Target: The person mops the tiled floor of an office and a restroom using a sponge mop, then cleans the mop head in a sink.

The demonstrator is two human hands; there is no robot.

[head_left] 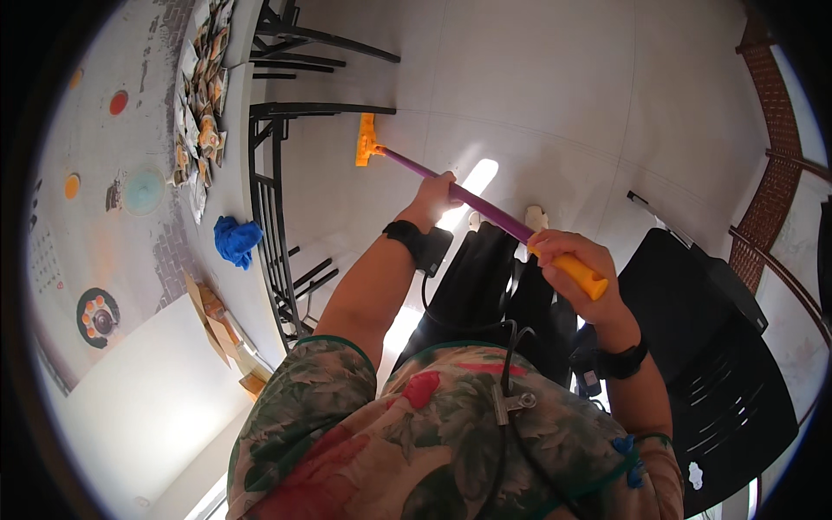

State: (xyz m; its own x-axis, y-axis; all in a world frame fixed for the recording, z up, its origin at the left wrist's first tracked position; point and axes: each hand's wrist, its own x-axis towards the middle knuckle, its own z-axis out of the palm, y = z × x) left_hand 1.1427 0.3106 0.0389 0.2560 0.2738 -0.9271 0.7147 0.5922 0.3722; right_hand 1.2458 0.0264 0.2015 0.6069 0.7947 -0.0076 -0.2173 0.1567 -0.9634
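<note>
A long mop [490, 211] with a purple pole runs slantwise in front of me, from far left to near right. Its narrow orange head [367, 140] is down by the floor, beside black table legs; its exact make cannot be told. My left hand [432, 199] is closed around the pole, about a third of the way up from the head. Around the yellow grip at the near end, my right hand [575, 264] has its fingers wrapped. Dark straps sit on both my wrists.
At left, a white table [247, 182] on black metal legs [276, 165] carries a row of small packets [201, 113] and a blue cloth [236, 242]. An opened cardboard box [221, 328] lies nearby. On my right are a black chair [728, 390] and a brown woven screen [774, 178].
</note>
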